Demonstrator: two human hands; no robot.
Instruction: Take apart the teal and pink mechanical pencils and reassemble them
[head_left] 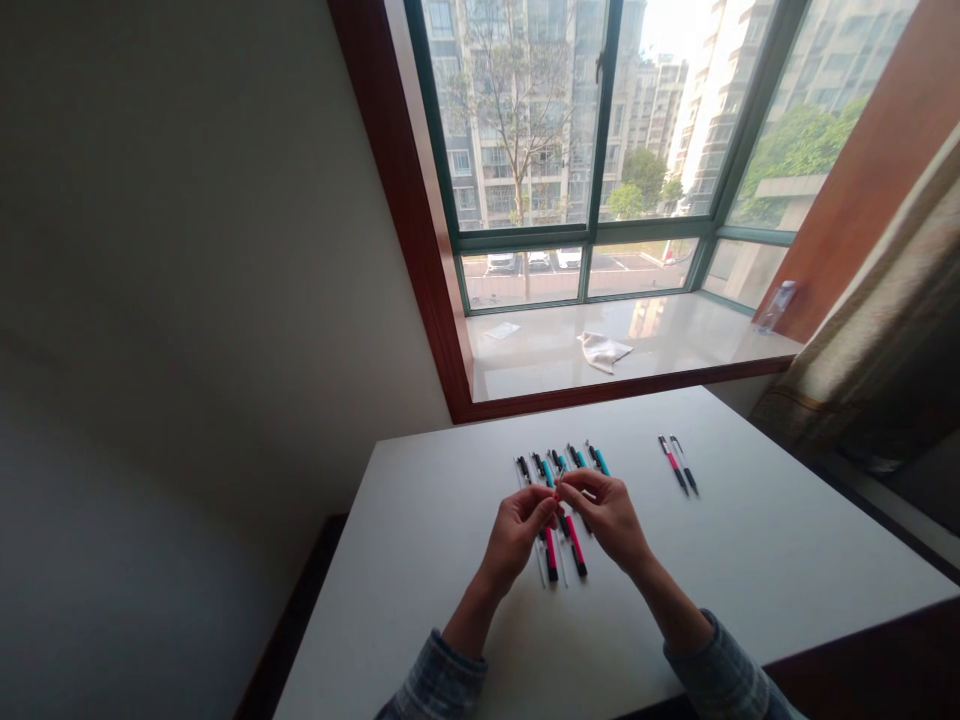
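Over the rows of pen parts, my left hand (514, 535) and my right hand (609, 517) meet with fingertips closed in a pinch. Between them shows a small red pen part (556, 494), mostly covered by the fingers. A thin metallic bit rises beside the right fingertips; whether it is separate I cannot tell. Behind my hands lie several black and teal pen pieces (598, 460) with thin pale refills alongside. Nearer me are pink-and-black pen barrels (576, 546) and a slender white refill (540, 565), partly hidden by my hands.
Two whole-looking pens (678, 465), one pink and black, lie on the right of the white table (750, 560). Beyond the table, the windowsill (517, 375) holds a crumpled white cloth (602, 352) and a clear bottle (776, 308). A curtain (862, 310) hangs at right.
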